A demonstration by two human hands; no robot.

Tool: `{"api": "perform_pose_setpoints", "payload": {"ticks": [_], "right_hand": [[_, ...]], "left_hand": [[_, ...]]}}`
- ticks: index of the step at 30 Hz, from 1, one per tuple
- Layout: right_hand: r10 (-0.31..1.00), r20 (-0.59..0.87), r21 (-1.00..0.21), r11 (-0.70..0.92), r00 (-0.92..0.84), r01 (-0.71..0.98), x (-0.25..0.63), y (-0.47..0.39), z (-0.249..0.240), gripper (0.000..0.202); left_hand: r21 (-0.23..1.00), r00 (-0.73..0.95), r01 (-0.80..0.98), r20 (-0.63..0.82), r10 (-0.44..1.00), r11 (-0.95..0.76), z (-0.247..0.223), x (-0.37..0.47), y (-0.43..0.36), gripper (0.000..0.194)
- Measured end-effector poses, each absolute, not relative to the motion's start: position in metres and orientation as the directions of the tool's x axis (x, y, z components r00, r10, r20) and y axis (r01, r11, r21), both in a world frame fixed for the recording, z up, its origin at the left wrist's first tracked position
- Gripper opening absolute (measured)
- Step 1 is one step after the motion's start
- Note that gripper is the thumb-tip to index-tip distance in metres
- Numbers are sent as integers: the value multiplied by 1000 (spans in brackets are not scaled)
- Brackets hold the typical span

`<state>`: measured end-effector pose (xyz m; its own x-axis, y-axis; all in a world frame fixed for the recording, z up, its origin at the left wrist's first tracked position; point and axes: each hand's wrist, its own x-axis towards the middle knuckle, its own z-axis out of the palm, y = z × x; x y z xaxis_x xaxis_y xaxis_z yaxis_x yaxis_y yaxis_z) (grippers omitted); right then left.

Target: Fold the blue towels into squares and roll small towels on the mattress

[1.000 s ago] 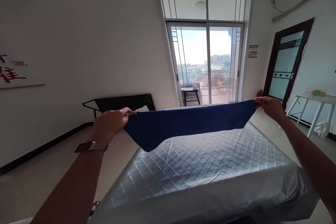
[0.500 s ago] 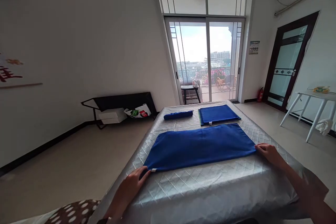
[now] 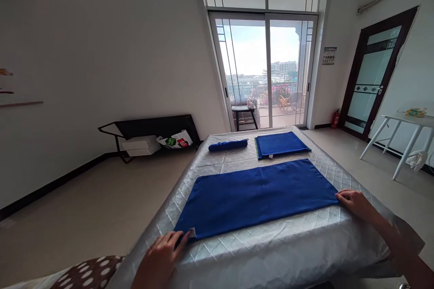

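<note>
A blue cloth [image 3: 261, 198] lies spread flat on the near part of a bed-like surface with a silver quilted cover [image 3: 251, 250]. At its near left corner, my left hand [image 3: 161, 250] grips the edge beside a small white tag [image 3: 193, 232], thumb touching the tag. My right hand [image 3: 356, 202] pinches the near right corner between thumb and fingers. Beyond the cloth are a stack of folded blue cloths [image 3: 283, 143] with a green edge on its left and, to the left, a rolled blue cloth [image 3: 228, 145].
Against the left wall a low black rack [image 3: 154, 127] holds a white box [image 3: 140, 145] and a printed bag [image 3: 178, 140]. A white stool [image 3: 403, 121] stands at the right, near a dark-framed door [image 3: 364, 99]. Brown dotted fabric [image 3: 90, 273] lies at lower left.
My left hand has drawn the cloth's near left corner down and to the left. The right corner has shifted slightly right with my right hand. The cloth lies more stretched out.
</note>
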<state>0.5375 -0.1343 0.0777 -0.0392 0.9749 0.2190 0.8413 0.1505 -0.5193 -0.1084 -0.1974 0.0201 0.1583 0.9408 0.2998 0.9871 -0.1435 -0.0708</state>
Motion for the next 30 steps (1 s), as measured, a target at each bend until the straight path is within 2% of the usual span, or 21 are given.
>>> {"api": "perform_pose_setpoints", "payload": {"ticks": [3, 5, 9, 14, 17, 20, 25, 30], "right_hand": [[961, 260, -403, 191, -88, 895, 539, -126, 75, 55], [943, 309, -332, 228, -123, 916, 529, -113, 78, 52], [900, 342, -276, 370, -269, 887, 463, -74, 87, 36], [860, 254, -251, 501, -443, 828, 340, -21, 82, 42], [884, 97, -256, 467, -458, 846, 292, 1, 67, 52], [910, -22, -279, 392, -414, 877, 274, 15, 53, 57], [923, -52, -277, 354, -382, 893, 285, 28, 45, 58], [968, -82, -183, 218, -236, 959, 344, 40, 48, 61]], "left_hand": [[-193, 128, 979, 353, 927, -62, 21, -118, -201, 40], [-206, 118, 978, 418, 901, -32, 31, -117, -192, 38], [-72, 158, 987, 483, 862, -140, 59, -84, -139, 38], [65, 310, 935, 323, 894, -348, 68, 1, -51, 42], [65, 330, 935, 201, 922, -349, 56, 32, -13, 47], [61, 249, 965, 89, 964, -255, 37, 26, 8, 55], [49, 110, 992, 80, 991, -115, 10, -36, 18, 59], [-2, 28, 1000, 55, 998, -28, 4, -88, 16, 63]]}}
